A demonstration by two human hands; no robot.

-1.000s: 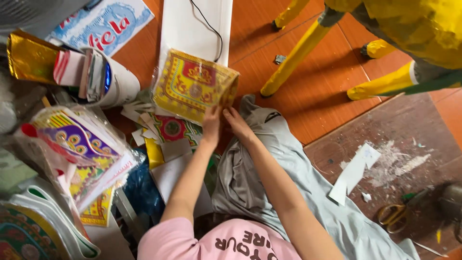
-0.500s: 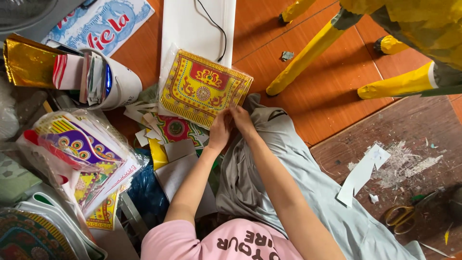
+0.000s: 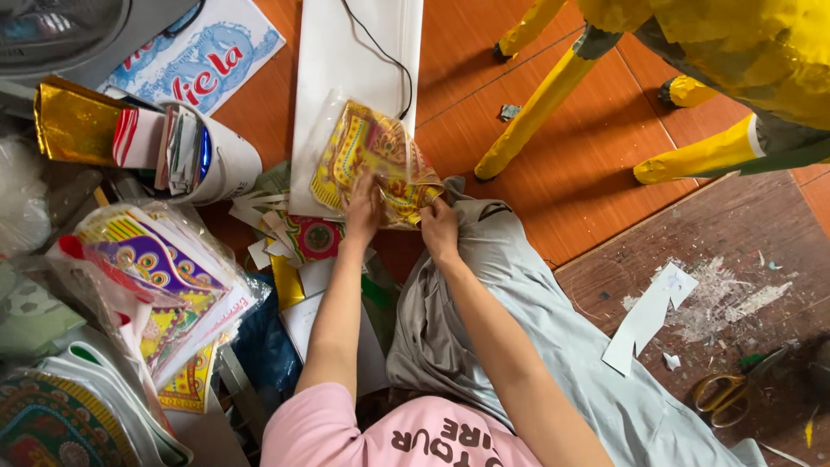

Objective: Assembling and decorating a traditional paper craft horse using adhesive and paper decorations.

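Note:
A clear plastic packet of yellow and red ornate printed paper (image 3: 373,156) is held over the near end of a long white board (image 3: 346,78). My left hand (image 3: 364,206) grips the packet's lower edge, fingers pressed into it. Just to its right, my right hand (image 3: 438,228) pinches the lower right corner. The packet is bent and crumpled between the two hands. Both forearms reach up from my pink shirt, and my grey trouser leg (image 3: 519,303) lies under the right arm.
Stacks of patterned paper in plastic (image 3: 156,277) pile up at the left, with a white cup of paper bits (image 3: 226,160) and gold foil (image 3: 73,125) behind. Yellow figure legs (image 3: 536,104) stand at the upper right. Scissors (image 3: 724,393) and white scraps (image 3: 648,316) lie on brown flooring.
The packet, held flat before, is now bent and crumpled. Both hands have shifted along its lower edge, and the right hand now sits at the corner.

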